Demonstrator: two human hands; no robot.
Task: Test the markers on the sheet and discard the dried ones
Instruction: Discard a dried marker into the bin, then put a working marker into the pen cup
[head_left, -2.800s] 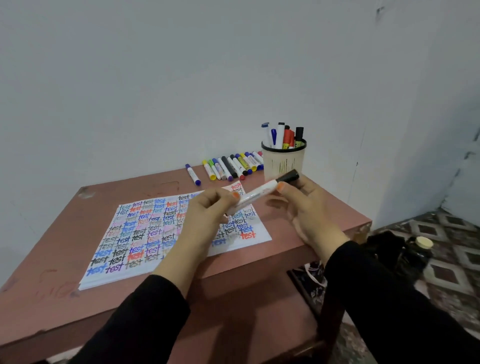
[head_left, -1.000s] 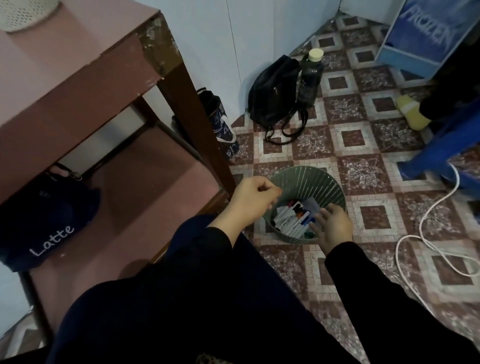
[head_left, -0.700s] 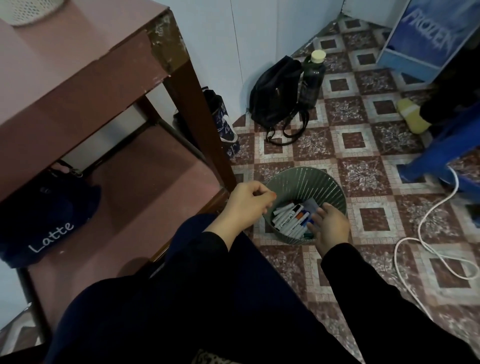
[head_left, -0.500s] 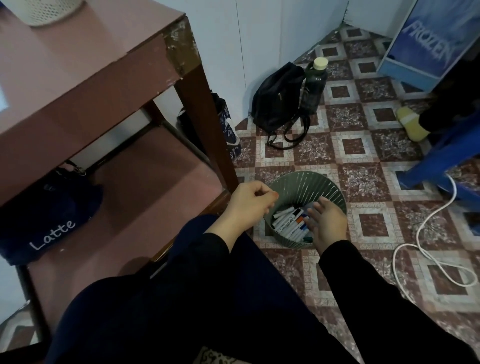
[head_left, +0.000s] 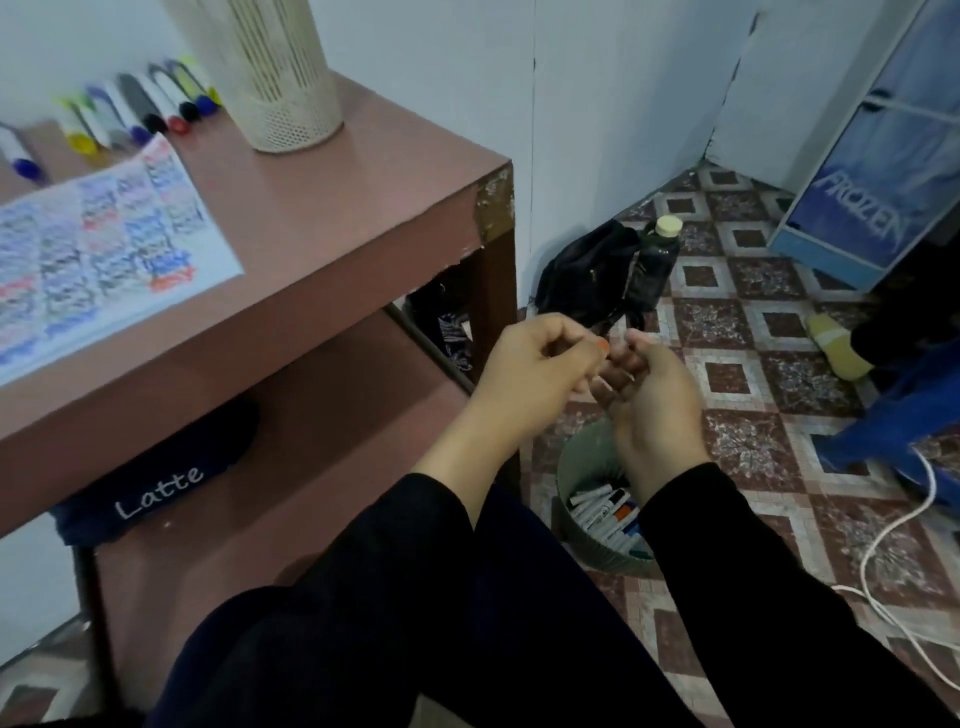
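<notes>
Dried markers (head_left: 602, 512) lie discarded in a green slotted plastic basket (head_left: 574, 457) beside the pink-brown wooden table (head_left: 363, 208) leg, as the left hand (head_left: 524, 369), curled closed, and the right hand (head_left: 657, 410), loosely cupped, hang apparently empty off its corner, likely free for the next marker.

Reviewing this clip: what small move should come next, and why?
Probably raise the right hand to the table for the next marker, from the row of markers or the cream holder: no marker shows in either hand, the left hand is curled, and discarded markers already lie in the green bin.
</notes>
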